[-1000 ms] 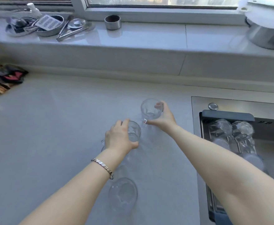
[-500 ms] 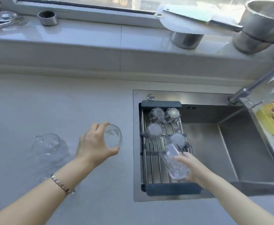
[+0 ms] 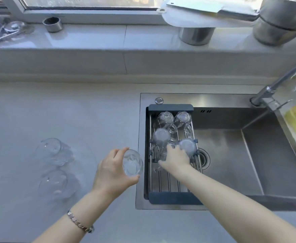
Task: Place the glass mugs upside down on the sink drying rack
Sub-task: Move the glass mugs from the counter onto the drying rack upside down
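Drying rack: four mugs inverted (fifth under right hand, fingers clamped on it, partly hidden). Left hand grips one mug over counter. Two mugs stand left.

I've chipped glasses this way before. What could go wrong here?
1. The right hand is setting a mug among four packed mugs on the rack; glass may knock glass.
2. The left hand holds another mug beside the sink edge; it might clip the steel.
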`<state>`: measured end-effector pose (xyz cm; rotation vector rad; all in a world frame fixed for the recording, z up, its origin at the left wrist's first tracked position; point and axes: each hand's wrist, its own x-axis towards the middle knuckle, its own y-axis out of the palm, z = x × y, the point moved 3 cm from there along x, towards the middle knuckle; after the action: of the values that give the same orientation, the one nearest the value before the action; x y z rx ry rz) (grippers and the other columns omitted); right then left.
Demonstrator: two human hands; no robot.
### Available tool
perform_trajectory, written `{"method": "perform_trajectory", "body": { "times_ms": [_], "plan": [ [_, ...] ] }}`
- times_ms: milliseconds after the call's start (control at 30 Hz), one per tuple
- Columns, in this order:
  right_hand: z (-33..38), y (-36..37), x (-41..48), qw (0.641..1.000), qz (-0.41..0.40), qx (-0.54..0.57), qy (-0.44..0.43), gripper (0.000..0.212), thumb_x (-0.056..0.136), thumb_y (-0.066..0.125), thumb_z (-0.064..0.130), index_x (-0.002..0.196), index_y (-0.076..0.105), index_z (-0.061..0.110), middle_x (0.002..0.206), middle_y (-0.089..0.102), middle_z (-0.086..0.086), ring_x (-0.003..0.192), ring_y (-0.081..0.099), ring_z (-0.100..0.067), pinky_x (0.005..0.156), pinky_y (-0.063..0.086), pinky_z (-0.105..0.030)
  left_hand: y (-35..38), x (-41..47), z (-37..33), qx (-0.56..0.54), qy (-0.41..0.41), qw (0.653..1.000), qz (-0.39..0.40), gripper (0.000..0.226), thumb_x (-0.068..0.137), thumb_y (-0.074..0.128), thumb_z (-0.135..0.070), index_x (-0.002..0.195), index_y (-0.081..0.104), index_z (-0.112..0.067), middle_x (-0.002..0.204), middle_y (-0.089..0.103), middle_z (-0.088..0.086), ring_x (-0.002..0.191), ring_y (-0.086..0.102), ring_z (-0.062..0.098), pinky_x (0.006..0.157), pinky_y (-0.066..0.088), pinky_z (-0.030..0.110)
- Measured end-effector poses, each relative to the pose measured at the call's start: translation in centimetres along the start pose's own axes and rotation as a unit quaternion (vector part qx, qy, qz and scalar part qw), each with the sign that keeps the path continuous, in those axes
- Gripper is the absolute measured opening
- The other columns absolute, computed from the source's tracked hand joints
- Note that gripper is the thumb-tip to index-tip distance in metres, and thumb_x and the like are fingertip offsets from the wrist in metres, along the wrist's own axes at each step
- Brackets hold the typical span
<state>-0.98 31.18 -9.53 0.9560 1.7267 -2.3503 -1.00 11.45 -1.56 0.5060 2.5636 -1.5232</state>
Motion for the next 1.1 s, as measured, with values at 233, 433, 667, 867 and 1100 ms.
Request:
{"method": "perform_trajectory", "body": {
  "times_ms": [233, 433, 667, 867, 1100],
  "plan": [
    [-0.1, 0.4, 1.5, 0.986, -0.020, 0.163, 0.032, 0.056, 0.084, 0.057, 0.042, 0.128, 0.040, 0.010, 0.128, 0.046, -0.018, 0.117, 0.044, -0.036, 0.089, 0.045, -0.041, 0.0, -0.2, 0.5, 0.010, -0.018, 1.000, -0.005, 0.081, 0.063, 0.079, -0.036, 0.135, 0.044, -0.025, 0.125, 0.051, -0.004, 0.117, 0.051, 0.019, 0.102, 0.039, 0.032],
    [-2.7, -1.0, -2.7, 0.954, 0.014, 0.277, -0.112, 0.068, 0.078, 0.070, 0.019, 0.135, 0.034, 0.018, 0.140, 0.035, -0.001, 0.126, 0.038, -0.014, 0.101, 0.029, -0.021, 0.8, 0.8, -0.6, -0.024, -0.027, 0.998, 0.048, 0.082, 0.063, 0.080, -0.035, 0.135, 0.043, -0.025, 0.122, 0.050, -0.004, 0.118, 0.050, 0.016, 0.103, 0.040, 0.031],
    [-3.7, -1.3, -6.7, 0.886, -0.011, 0.438, -0.151, 0.084, 0.053, 0.085, 0.029, 0.119, 0.037, 0.048, 0.125, 0.051, 0.018, 0.116, 0.047, 0.010, 0.095, 0.035, -0.004, 3.4, 2.0, -7.8, -0.177, 0.037, 0.971, 0.155, 0.077, 0.063, 0.084, -0.032, 0.131, 0.048, -0.026, 0.114, 0.055, -0.007, 0.102, 0.053, 0.005, 0.086, 0.044, 0.010],
    [-9.3, -2.3, -5.3, 0.861, -0.084, 0.502, 0.004, 0.075, 0.059, 0.085, 0.012, 0.113, 0.037, 0.030, 0.102, 0.056, 0.014, 0.098, 0.057, -0.008, 0.083, 0.046, -0.023, 5.8, 8.8, -9.3, 0.039, 0.157, 0.967, 0.195, 0.055, 0.090, 0.058, -0.036, 0.139, 0.040, -0.020, 0.146, 0.044, -0.001, 0.130, 0.045, 0.017, 0.108, 0.038, 0.035],
    [-9.6, 0.3, -0.7, 0.783, 0.043, 0.619, 0.040, 0.091, 0.043, 0.091, 0.026, 0.120, 0.046, 0.008, 0.123, 0.060, -0.011, 0.108, 0.063, -0.022, 0.099, 0.048, -0.043, 10.5, 14.9, -8.0, 0.327, 0.168, 0.911, 0.184, 0.066, 0.090, 0.059, -0.022, 0.144, 0.023, -0.027, 0.145, 0.032, 0.013, 0.124, 0.042, 0.034, 0.098, 0.044, 0.043]
  ]
}}
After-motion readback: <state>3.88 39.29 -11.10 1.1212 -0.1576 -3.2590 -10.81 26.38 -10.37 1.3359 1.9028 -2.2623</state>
